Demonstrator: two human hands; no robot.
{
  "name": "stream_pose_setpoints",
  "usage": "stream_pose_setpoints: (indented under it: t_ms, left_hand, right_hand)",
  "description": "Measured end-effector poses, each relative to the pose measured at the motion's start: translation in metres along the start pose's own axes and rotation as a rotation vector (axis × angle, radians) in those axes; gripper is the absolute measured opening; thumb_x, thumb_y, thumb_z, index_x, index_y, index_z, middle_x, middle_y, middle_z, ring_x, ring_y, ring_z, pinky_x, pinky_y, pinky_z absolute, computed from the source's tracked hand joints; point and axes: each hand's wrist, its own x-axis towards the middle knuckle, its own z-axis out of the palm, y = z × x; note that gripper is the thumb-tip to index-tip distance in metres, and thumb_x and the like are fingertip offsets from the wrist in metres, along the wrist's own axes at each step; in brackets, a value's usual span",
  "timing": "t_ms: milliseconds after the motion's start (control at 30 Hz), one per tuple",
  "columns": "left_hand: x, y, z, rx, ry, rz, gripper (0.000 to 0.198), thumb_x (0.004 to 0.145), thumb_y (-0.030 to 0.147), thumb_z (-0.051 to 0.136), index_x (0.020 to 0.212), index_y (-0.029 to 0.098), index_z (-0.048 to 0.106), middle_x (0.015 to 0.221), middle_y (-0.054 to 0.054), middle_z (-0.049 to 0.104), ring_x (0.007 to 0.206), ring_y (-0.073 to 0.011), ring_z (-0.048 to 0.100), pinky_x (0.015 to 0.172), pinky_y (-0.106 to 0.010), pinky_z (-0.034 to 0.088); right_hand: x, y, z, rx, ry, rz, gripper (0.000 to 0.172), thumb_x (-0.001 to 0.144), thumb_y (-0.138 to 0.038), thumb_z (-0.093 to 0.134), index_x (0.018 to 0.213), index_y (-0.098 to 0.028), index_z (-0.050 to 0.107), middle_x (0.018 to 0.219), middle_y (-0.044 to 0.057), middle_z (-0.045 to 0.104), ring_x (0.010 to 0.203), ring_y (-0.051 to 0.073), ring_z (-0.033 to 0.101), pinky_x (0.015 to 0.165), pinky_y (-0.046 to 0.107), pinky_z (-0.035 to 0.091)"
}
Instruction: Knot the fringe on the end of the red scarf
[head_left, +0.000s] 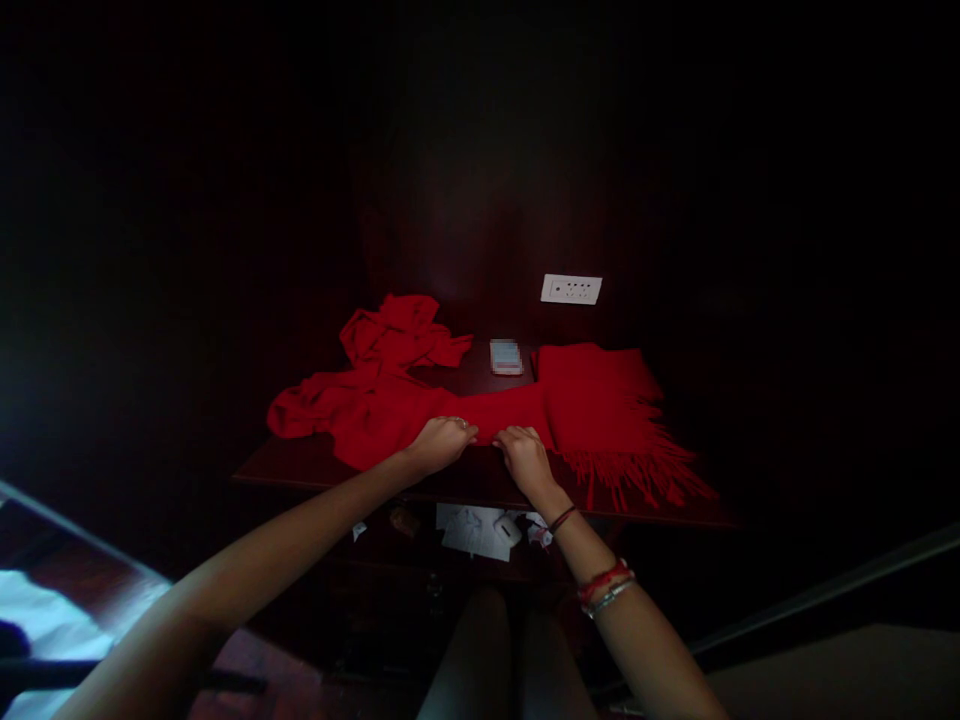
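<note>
A red fringed scarf (600, 400) lies across a dark desk, its fringe spread at the right and its left part bunched up. My left hand (444, 442) pinches the near edge of the red cloth at the middle. Close by on the right, my right hand (523, 456) grips the same edge, fingers curled over it. The stretch of cloth between and behind my hands looks fairly flat. Another crumpled red cloth (397, 332) sits behind on the left; whether it joins the scarf I cannot tell.
A phone (506, 357) with a lit screen lies at the back of the desk (300, 462). A white socket plate (571, 289) is on the dark wall. Below the desktop, an open shelf holds papers (472, 530) and a small white case (508, 531).
</note>
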Motion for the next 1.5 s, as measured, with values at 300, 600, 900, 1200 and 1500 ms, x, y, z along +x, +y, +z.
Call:
stream_pose_setpoints:
  t_ms: [300, 600, 900, 1200, 1500]
  left_hand:
    - [-0.002, -0.001, -0.001, 0.04, 0.031, 0.066, 0.018, 0.084, 0.023, 0.037, 0.085, 0.017, 0.053, 0.076, -0.005, 0.061, 0.074, -0.0164, 0.056, 0.062, -0.024, 0.039]
    - [-0.011, -0.009, 0.0, 0.106, 0.044, 0.024, 0.015, 0.08, 0.017, 0.042, 0.085, 0.019, 0.055, 0.082, -0.005, 0.057, 0.072, -0.0161, 0.055, 0.06, -0.024, 0.039]
    - [-0.01, -0.013, -0.002, 0.055, 0.046, 0.025, 0.017, 0.081, 0.02, 0.041, 0.082, 0.016, 0.058, 0.077, -0.006, 0.061, 0.072, -0.0174, 0.056, 0.062, -0.026, 0.04]
    - [-0.008, -0.012, -0.001, 0.01, 0.051, 0.024, 0.02, 0.082, 0.02, 0.038, 0.081, 0.016, 0.058, 0.078, -0.006, 0.062, 0.074, -0.0182, 0.057, 0.061, -0.026, 0.04]
    - [-0.009, -0.019, -0.002, -0.028, 0.052, 0.023, 0.022, 0.084, 0.027, 0.036, 0.084, 0.017, 0.056, 0.079, -0.005, 0.061, 0.074, -0.0163, 0.056, 0.06, -0.023, 0.039]
  right_hand:
    - [0.001, 0.003, -0.006, 0.026, -0.001, -0.014, 0.011, 0.079, -0.02, 0.046, 0.08, -0.018, 0.058, 0.078, 0.003, 0.057, 0.08, 0.015, 0.047, 0.07, 0.025, 0.031]
    - [0.001, -0.003, -0.007, -0.031, -0.012, 0.001, 0.011, 0.078, -0.021, 0.048, 0.085, -0.019, 0.057, 0.082, 0.005, 0.056, 0.082, 0.017, 0.046, 0.071, 0.027, 0.031]
    - [0.011, -0.013, -0.002, 0.016, -0.019, -0.003, 0.016, 0.081, -0.021, 0.043, 0.08, -0.018, 0.059, 0.078, 0.003, 0.056, 0.077, 0.014, 0.047, 0.072, 0.025, 0.031]
    - [0.01, -0.015, -0.008, 0.038, -0.016, -0.014, 0.018, 0.08, -0.021, 0.044, 0.092, -0.02, 0.057, 0.085, 0.004, 0.057, 0.084, 0.015, 0.047, 0.075, 0.025, 0.033]
    - [0.006, -0.013, -0.007, 0.057, 0.001, 0.039, 0.018, 0.082, -0.02, 0.041, 0.086, -0.017, 0.058, 0.081, 0.004, 0.056, 0.079, 0.014, 0.049, 0.07, 0.022, 0.036]
